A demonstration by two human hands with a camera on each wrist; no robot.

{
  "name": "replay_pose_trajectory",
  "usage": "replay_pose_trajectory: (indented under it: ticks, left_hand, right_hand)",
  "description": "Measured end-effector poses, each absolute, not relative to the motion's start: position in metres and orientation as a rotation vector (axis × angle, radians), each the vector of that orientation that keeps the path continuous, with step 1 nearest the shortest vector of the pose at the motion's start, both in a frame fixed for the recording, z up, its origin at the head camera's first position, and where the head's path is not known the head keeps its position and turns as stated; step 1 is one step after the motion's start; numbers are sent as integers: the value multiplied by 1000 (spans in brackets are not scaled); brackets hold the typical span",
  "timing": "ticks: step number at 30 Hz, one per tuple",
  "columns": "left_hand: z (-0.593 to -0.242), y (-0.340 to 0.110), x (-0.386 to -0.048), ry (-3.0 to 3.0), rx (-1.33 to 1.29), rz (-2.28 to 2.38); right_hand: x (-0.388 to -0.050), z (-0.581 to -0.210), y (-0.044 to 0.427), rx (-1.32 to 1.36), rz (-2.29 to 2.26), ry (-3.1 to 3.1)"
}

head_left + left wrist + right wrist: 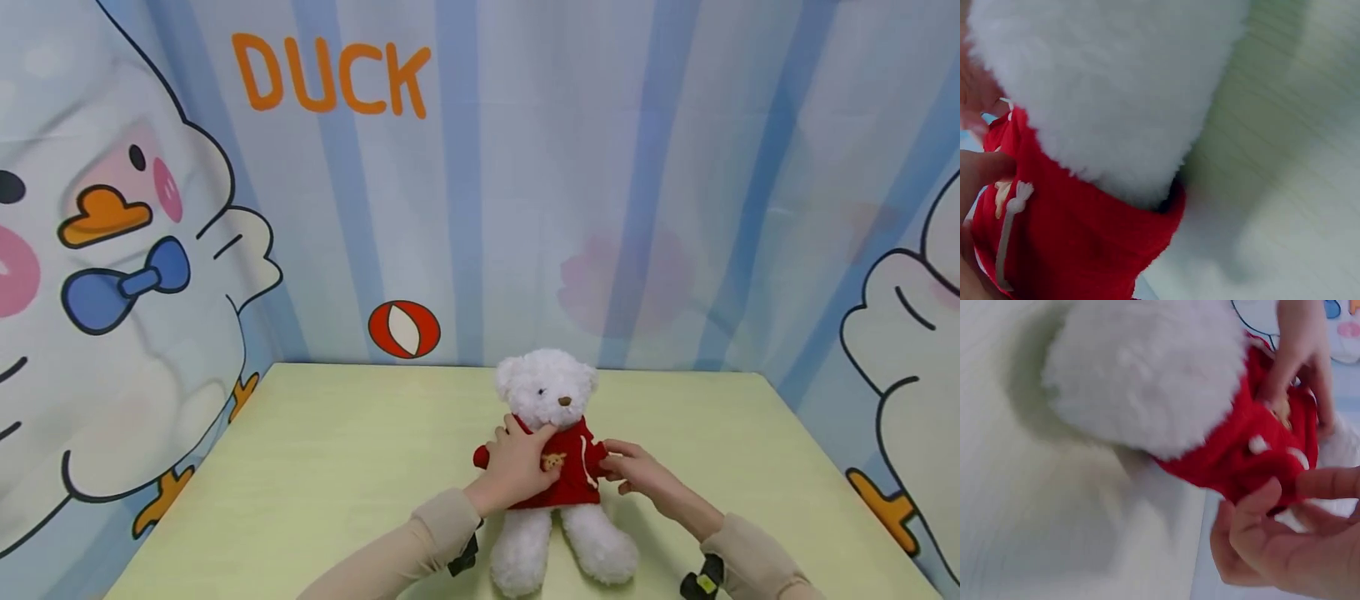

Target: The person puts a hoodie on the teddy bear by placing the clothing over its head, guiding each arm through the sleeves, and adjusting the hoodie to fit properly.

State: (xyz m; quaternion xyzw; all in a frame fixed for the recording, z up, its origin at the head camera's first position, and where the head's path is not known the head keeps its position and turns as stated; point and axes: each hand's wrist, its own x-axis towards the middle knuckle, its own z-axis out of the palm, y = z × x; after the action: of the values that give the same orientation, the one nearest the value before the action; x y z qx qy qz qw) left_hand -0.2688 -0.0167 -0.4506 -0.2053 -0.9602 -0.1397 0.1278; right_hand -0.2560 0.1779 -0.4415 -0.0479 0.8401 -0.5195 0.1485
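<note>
A white plush teddy bear [551,379] is upright on the table, facing the head camera, in a red hoodie [573,479] with white drawstrings and a small bear patch [553,461]. My left hand [516,468] grips its chest and side, thumb across the front below the chin. On the other side, my right hand [647,477] pinches the end of the hoodie's sleeve [1272,481] between thumb and fingers. White fur of the bear's lower body [1110,81] fills much of the left wrist view. The paw inside the pinched sleeve is hidden.
The pale yellow-green table [337,442] reaches back to a blue striped curtain [510,183] printed with cartoon ducks, a ball and the word DUCK. Dark wrist devices [702,577] sit below both sleeves.
</note>
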Motion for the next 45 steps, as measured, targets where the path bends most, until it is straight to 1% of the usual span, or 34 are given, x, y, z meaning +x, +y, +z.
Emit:
replay_pose_trajectory:
  ticks: [3, 9, 13, 18, 25, 29, 30, 34, 36, 37, 41, 43, 45]
  left_hand:
    - [-449, -18, -270, -2800, -595, -381]
    - [-449, -20, -271, -2820, -644, -356]
    - [-450, -22, -272, -2823, -632, -364]
    - [-451, -24, -270, -2815, -627, -323]
    - [-450, -28, -268, -2812, -655, -322]
    - [-450, -30, -265, -2816, -665, -298]
    - [-450, -31, -265, -2816, -665, -288]
    - [-448, -29, -263, -2820, -677, -261]
    - [-448, -29, -262, -2823, -689, -241]
    - [-448, -28, -262, -2822, -695, -229]
    - [-448, -28, -261, -2819, -714, -176]
    - [-448, -28, -261, -2823, -713, -178]
    - [-448, -29, -262, -2829, -717, -193]
  right_hand:
    - [-264, -442, 186, -185, -1517, 2292]
    - [-275, -453, 194, -327, -1551, 2249]
    - [-278, -457, 197, -358, -1546, 2226]
    - [-281, -458, 194, -336, -1493, 2237]
    - [-283, -447, 190, -358, -1427, 2351]
    - [-285, -441, 199, -570, -1322, 2505]
    - [-287, -441, 201, -699, -1296, 2546]
    - [-291, -433, 207, -1018, -1086, 2705]
    - [-292, -427, 208, -1125, -933, 2792]
    - [-290, -423, 207, -1129, -820, 2854]
    - [-290, -419, 203, -1394, -355, 3074]
    - [-289, -422, 203, -1453, -248, 3150]
    - [-288, -428, 205, -1398, -337, 3158]
